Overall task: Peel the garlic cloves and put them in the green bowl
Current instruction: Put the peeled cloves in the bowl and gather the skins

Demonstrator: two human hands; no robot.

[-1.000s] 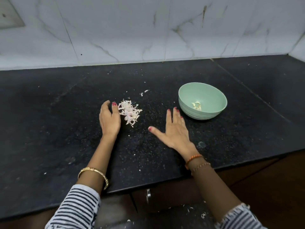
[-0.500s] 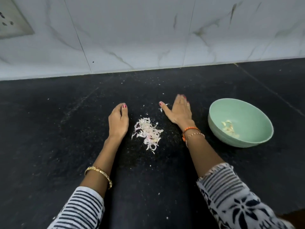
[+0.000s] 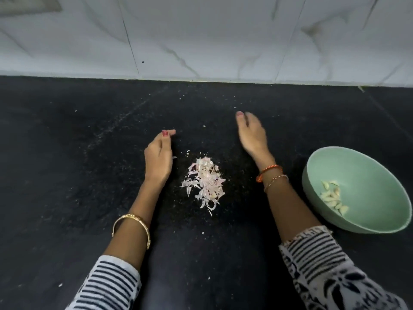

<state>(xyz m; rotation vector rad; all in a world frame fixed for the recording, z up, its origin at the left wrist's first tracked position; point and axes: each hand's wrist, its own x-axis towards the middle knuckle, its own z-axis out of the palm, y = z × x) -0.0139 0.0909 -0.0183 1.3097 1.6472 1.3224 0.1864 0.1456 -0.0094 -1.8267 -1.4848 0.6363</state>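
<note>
A green bowl (image 3: 380, 171) stands on the black counter at the right, with several peeled garlic cloves (image 3: 333, 198) lying inside it. A small heap of pinkish garlic skins (image 3: 204, 180) lies between my two hands. My left hand (image 3: 159, 157) stands on its edge on the counter just left of the heap, fingers straight, holding nothing. My right hand (image 3: 251, 133) is blurred, beyond and to the right of the heap, fingers relaxed over the counter and holding nothing.
The black stone counter (image 3: 89, 175) carries scattered white crumbs of skin. A white marble-tiled wall (image 3: 201, 36) rises at the back. The bowl sits close to my right forearm.
My right hand has swept back across the counter behind the heap and now sits further right. The view has moved closer, so the bowl lies nearer the right edge.
</note>
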